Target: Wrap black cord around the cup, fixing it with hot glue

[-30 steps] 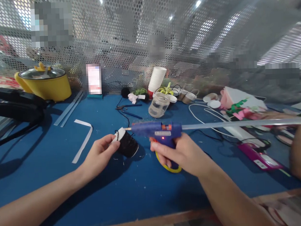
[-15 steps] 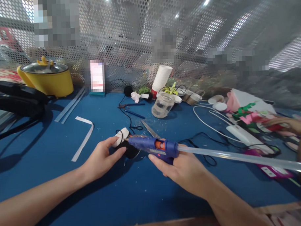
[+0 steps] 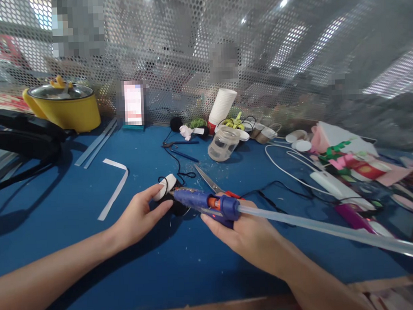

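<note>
My right hand is wrapped around a blue hot glue gun, with a long clear glue stick running out of its back to the right. The gun's nozzle points left, at or close to a small white piece with black cord looped around it. Between thumb and fingers, my left hand holds that white piece. A dark round piece lies just beneath, partly hidden by the gun. Black cord trails away behind. Scissors with red handles lie beyond the gun, partly covered.
A bent white strip lies left on the blue table. Behind stand a yellow pot, a lit phone, a clear jar and stacked paper cups. Rightward are a white power strip and colourful craft pieces.
The glue gun and my right hand have shifted slightly left, and the stick's rear end has dropped. More of the scissors shows. Another person's hand at the right has mostly left the view.
</note>
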{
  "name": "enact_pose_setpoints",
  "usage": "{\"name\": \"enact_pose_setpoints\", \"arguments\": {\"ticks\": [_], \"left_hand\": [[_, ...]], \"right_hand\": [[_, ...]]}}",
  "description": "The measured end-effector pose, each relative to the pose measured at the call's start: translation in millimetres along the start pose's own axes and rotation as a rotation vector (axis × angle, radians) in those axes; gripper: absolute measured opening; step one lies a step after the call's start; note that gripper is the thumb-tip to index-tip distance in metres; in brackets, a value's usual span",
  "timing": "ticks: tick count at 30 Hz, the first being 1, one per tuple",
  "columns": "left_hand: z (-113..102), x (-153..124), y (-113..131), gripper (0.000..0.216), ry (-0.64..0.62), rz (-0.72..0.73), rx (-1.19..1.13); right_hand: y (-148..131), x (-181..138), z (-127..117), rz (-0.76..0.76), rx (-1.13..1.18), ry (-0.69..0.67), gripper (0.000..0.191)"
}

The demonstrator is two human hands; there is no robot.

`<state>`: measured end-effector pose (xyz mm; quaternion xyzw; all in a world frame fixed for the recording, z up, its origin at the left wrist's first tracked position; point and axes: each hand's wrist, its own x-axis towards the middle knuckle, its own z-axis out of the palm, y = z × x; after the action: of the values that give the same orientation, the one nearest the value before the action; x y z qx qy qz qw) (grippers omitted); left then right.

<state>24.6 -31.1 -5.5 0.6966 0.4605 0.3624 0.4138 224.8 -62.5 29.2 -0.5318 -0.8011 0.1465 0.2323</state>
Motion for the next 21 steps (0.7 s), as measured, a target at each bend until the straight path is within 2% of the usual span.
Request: {"name": "enact_pose_setpoints", "arguments": {"ticks": [4,8,12,17,21], "left_hand": [[-0.1,0.0,-0.5,0.020,-0.005,-0.016,0.014],[0.1,-0.7,-1.0,0.022,0.023,0.001,0.026],[0.8,-1.0,-5.7,0.028,0.037,-0.003,0.003],[0.9,-0.9,-9.6,0.036,0.030,-0.013,-0.054],[0.1,-1.0,-8.2,0.039,0.019,-0.051,-0.114]], "right_hand": [[-0.6,-0.8,1.1,0.019,-0.045,0.041,0.016],[1.9,-2.9,3.5,-0.039,-0.046,0.053,0.015],[-0.9,-0.8,1.2,0.052,-0.030,0.037,0.017],[-4.1,0.9,-1.7,0.030,-0.024,0.063,0.015],[-1.8,0.9,-3.9,0.083,0.032,-0.028,0.022]]}}
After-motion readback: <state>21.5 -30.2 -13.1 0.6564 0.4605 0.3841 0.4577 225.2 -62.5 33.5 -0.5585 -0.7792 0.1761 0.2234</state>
